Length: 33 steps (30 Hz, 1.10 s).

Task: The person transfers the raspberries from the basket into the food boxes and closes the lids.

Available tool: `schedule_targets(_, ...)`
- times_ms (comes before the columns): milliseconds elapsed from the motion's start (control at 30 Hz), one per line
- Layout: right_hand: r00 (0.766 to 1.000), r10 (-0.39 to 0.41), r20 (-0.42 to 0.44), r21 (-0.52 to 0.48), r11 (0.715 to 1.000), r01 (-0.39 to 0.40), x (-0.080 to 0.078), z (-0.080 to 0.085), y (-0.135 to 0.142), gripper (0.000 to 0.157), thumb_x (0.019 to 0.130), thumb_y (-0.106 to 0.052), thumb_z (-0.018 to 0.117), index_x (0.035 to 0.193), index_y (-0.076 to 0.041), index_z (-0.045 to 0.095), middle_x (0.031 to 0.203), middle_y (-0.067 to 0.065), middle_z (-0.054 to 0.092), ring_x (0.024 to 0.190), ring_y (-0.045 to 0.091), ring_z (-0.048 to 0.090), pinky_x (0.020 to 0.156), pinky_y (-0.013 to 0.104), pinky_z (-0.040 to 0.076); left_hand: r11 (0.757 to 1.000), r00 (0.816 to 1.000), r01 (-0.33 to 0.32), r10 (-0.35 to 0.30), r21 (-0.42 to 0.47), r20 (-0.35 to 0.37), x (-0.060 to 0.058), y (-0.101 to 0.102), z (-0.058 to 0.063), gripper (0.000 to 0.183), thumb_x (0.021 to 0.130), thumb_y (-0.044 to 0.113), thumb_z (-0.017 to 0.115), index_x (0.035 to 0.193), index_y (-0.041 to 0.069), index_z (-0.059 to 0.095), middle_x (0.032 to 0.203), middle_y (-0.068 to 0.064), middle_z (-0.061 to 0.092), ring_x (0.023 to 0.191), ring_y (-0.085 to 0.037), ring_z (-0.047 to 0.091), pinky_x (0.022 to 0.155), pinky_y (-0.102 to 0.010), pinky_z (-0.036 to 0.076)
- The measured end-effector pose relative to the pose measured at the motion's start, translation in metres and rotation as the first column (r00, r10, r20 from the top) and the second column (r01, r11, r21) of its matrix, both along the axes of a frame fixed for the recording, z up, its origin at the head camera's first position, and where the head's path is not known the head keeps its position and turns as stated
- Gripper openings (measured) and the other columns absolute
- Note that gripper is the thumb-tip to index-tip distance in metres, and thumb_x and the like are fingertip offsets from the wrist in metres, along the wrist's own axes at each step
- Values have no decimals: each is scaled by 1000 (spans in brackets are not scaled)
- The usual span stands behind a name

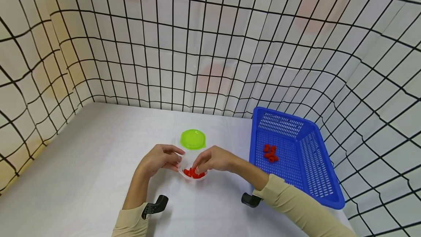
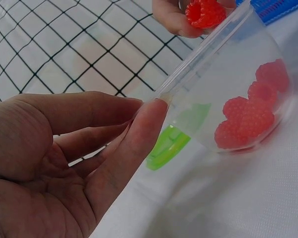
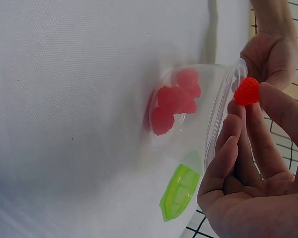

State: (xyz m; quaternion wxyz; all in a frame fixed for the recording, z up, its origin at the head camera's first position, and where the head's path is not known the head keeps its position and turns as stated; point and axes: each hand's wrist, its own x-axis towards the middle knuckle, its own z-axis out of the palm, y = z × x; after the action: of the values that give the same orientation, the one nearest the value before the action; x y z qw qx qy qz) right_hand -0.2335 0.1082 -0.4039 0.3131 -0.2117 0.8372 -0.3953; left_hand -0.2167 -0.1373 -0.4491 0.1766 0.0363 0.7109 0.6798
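In the right wrist view, the clear round plastic bowl (image 3: 180,143) covers one end of the bright-green plastic lid (image 3: 180,192); the bumpy red raspberries (image 3: 173,101) inside overlap too much to count. The left wrist view's top edge crops the right hand (image 2: 171,19). In the head view, the right forearm (image 1: 250,173) hides part of the blue perforated plastic basket (image 1: 254,138), whose red pieces (image 1: 271,154) are too small to make out.

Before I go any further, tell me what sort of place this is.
Probably a staged tabletop recording booth: a white-covered table, black wire grid on three sides with pale sheeting behind, and a black wrist-worn device on each arm.
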Motion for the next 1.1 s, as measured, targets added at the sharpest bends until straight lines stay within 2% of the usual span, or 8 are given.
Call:
schedule_targets(367, 1000, -8, -20, -24, 1000, 8, 1, -4, 0, 20, 89, -20, 74, 104, -10, 80, 90, -2, 77, 86, 20, 67, 86, 45, 57, 1000, 1000, 10, -10, 3, -4, -1, 0, -1, 34, 94, 4, 63, 123, -14, 63, 87, -12, 69, 71, -17, 65, 68, -33, 65)
schedule_targets(867, 1000, -5, -30, -2, 1000, 5, 1, -2, 0, 22, 89, -25, 74, 105, -11, 80, 91, -3, 76, 85, 16, 65, 86, 46, 57, 1000, 1000, 4, -4, -7, -9, 0, 0, 0, 34, 95, 5, 62, 123, -13, 63, 88, -12, 69, 72, -18, 66, 69, -33, 65)
schedule_targets(1100, 1000, -6, -25, -7, 1000, 6, -6, 13, 6, 27, 90, -29, 73, 110, -11, 78, 99, 2, 78, 88, 21, 69, 85, 44, 60, 1000, 1000, 8, -8, -20, 1, -1, 1, -2, 34, 95, 6, 63, 123, -13, 63, 84, -11, 69, 69, -19, 66, 68, -33, 65)
